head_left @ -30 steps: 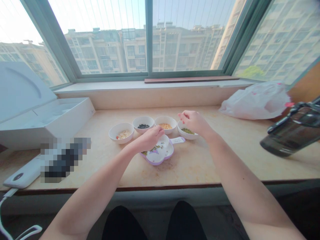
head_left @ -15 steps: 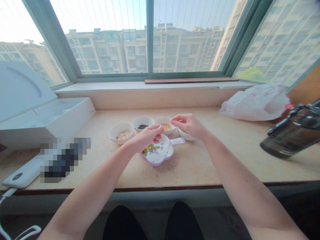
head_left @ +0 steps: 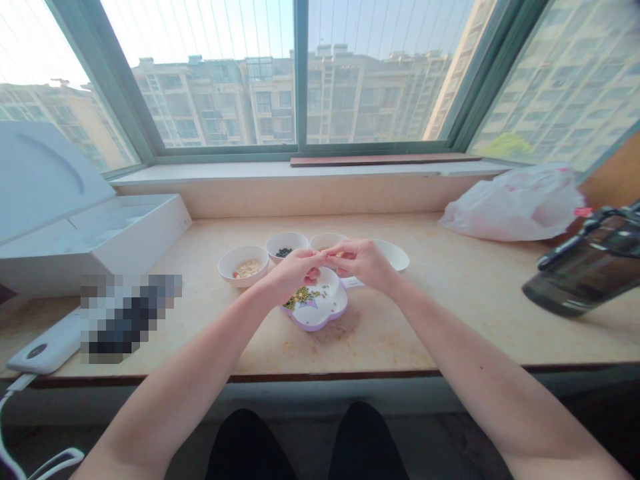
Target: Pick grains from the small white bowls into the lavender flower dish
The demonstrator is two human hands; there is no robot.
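Note:
My left hand [head_left: 299,270] hangs over the back left of a purple-rimmed white tray [head_left: 327,313], its fingers curled together. My right hand [head_left: 357,259] meets it from the right, thumb and fingers pinched, fingertips touching those of my left hand. Whatever the fingertips hold is too small to make out. Green beans [head_left: 301,297] lie in the tray's left part. Behind stand a bowl of pale flakes [head_left: 249,269], a bowl of black beans [head_left: 285,252], a bowl [head_left: 327,239] mostly behind my right hand, and a white bowl [head_left: 393,255] at the right, partly covered.
An open white box [head_left: 135,227] stands at the left, with a white power bank [head_left: 47,347] and a pixelated dark object in front. At the right are a plastic bag [head_left: 513,203] and a dark tinted jug [head_left: 575,280]. The table's front edge runs before my knees.
My right hand has moved left from over the right bowl to my left hand, uncovering more of that bowl and covering the tray's handle. My left hand has hardly moved.

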